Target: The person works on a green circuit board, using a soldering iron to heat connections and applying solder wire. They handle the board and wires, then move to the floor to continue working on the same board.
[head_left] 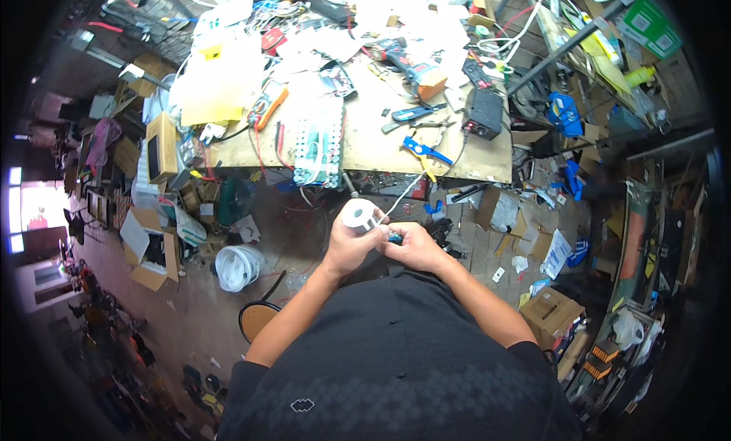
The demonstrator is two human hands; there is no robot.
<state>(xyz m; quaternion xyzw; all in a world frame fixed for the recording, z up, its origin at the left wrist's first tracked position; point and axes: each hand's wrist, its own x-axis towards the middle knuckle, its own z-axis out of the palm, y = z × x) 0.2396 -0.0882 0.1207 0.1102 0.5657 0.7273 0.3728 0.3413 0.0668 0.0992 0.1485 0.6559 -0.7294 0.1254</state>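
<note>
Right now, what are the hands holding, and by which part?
The left hand grips a white hollow cylinder around its outer side. The right hand pinches a small teal object; its fingers hide which part.

Forearms, two: both were bare, both slanted inward toward the worktop. Left forearm and right forearm converged on the wearer's side of its near edge. Left grip: stood short of the worktop, fingers curled, thumb laid across toward its pair. Right grip: stood equally short of the worktop, just beside the left, fingers bent, thumb pressed inward.
</note>
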